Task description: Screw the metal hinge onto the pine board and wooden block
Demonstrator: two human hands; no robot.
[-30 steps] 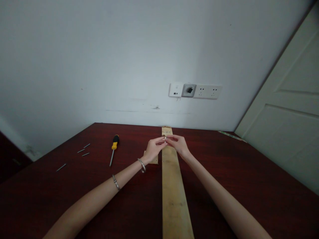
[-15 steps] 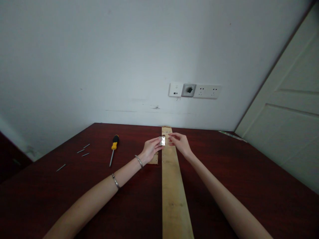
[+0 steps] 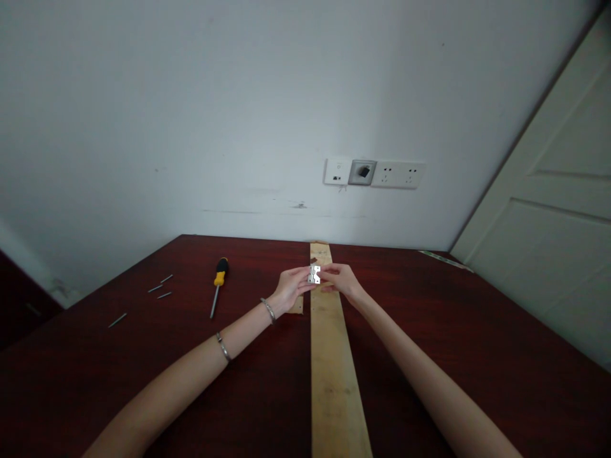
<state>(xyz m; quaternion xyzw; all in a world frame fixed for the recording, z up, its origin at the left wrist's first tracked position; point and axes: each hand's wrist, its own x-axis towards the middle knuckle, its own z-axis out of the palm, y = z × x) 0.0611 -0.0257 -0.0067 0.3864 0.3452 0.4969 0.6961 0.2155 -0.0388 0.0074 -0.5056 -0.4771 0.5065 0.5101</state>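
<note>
A small silver metal hinge (image 3: 314,275) is held up above the far part of a long wooden plank (image 3: 333,362). My left hand (image 3: 290,287) grips the hinge's left side between thumb and fingers. From the other side, my right hand (image 3: 340,278) pinches its right edge. The hinge lies opened out, with screw holes showing in its leaf. Partly behind my left wrist, a short flat piece of wood (image 3: 296,306) rests on the table beside the plank.
The dark red table (image 3: 410,331) meets a white wall. On the left lie a yellow-and-black screwdriver (image 3: 219,280) and several screws or nails (image 3: 155,288). Wall sockets (image 3: 394,173) sit above the table. A thin patterned strip (image 3: 443,259) lies near the white door at right.
My right hand has come in to the left and taken hold of the hinge's right edge. The hinge and my left hand have shifted slightly right and nearer.
</note>
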